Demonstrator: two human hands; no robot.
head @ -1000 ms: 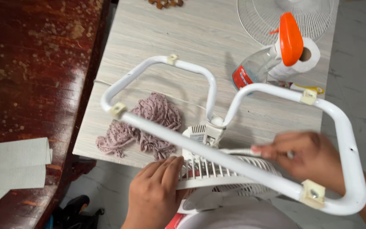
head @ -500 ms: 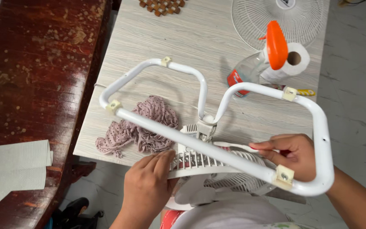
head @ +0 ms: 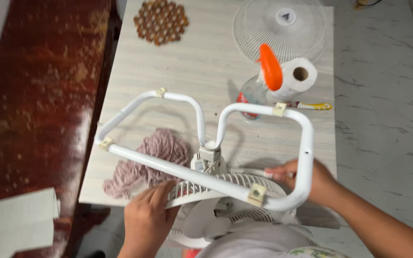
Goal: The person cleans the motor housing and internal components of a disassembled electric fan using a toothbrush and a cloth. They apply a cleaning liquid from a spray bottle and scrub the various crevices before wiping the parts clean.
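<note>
A white fan is turned upside down at the table's near edge, its white tubular base frame (head: 201, 174) pointing up toward me. My left hand (head: 146, 217) grips the rim of the fan's slatted rear grille (head: 206, 184) from the left. My right hand (head: 307, 180) is behind the frame's right loop, closed on a thin white stick (head: 253, 172) that lies against the grille. The fan's motor housing (head: 201, 222) shows below the grille, partly hidden by my body.
On the pale wood table (head: 206, 57) lie a pink cloth (head: 156, 153), a spray bottle with an orange trigger (head: 261, 79), a paper roll (head: 296, 76), a yellow-handled tool (head: 314, 106), a round wire fan guard (head: 280, 26) and a wooden trivet (head: 161, 21). A red-brown counter (head: 39, 95) runs along the left; marble floor (head: 383, 119) lies right.
The view has pulled back, showing more of the table. The fan and frame sit lower and smaller in view. Both hands keep their hold; the right hand has steadied beside the grille.
</note>
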